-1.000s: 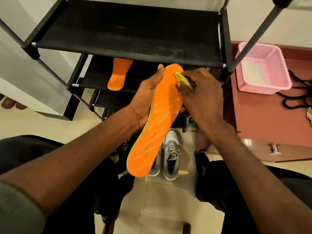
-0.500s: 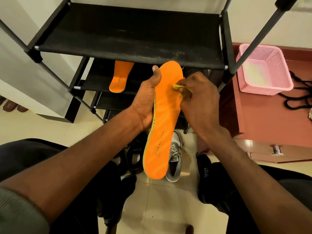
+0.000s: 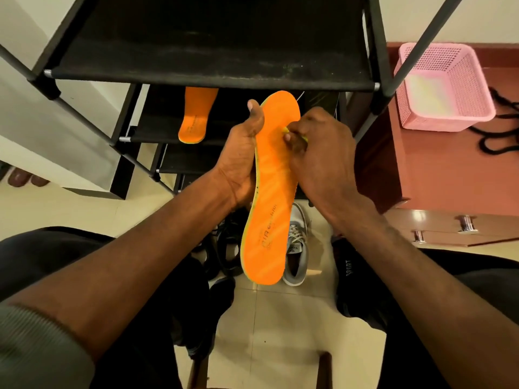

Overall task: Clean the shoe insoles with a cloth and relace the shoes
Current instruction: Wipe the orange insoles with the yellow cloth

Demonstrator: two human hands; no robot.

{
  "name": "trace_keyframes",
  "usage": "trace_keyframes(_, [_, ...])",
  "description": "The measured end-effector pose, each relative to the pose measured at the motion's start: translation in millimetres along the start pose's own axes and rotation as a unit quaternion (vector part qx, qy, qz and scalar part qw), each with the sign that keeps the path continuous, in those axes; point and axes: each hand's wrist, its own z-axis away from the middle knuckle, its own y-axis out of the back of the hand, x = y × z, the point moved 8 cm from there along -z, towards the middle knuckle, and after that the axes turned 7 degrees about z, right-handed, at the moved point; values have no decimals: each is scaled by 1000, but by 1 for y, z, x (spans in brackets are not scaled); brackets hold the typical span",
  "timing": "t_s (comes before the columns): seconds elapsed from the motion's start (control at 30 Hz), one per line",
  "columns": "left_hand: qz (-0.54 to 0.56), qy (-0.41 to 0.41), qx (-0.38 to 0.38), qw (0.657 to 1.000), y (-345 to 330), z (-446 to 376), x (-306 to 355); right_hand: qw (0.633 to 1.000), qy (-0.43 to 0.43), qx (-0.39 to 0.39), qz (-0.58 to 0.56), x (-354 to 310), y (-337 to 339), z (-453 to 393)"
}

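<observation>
Orange insole [image 3: 269, 192], yellow-edged, gripped by left hand [image 3: 241, 153]; right hand [image 3: 317, 147] pinches yellow cloth [image 3: 286, 131].

Pink basket [image 3: 443, 88] on red-brown cabinet [image 3: 438, 175]

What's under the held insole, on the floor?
A grey sneaker, laced, shows past the insole's right edge; black footwear shows at its left. The insole covers the sneaker's left side and any floor directly behind it, so a second sneaker there can't be confirmed.

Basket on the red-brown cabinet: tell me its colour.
Pink, a perforated plastic basket, seen clearly at the right of the head view.
</observation>
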Motion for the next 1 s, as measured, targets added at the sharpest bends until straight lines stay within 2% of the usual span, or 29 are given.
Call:
trace_keyframes(0.13, [31,17,-24,999,0,-1,-4,996,48,-6,-73,-20,-3,13])
trace_keyframes(0.27, [-4,8,-27,1000,-8,5,-7,997,-22,65,-27,16,12,-3])
trace_keyframes(0.37, [16,-2,-31,999,-10,7,-11,993,-46,95,-47,21,16,-4])
trace_keyframes(0.47, [62,6,-31,998,-1,5,-8,994,19,50,-93,-12,1,14])
trace_keyframes(0.53, [63,16,-26,998,1,4,-9,995,45,24,-86,-16,-5,17])
trace_keyframes(0.7, [25,0,-16,1000,-3,7,-6,997,-27,69,-37,20,10,-8])
trace_keyframes(0.93, [-1,14,-26,1000,-6,6,-9,998,-19,49,-26,25,11,-8])
trace_keyframes(1.0, [10,25,-28,999,-5,7,-13,999,20,28,-24,2,4,2])
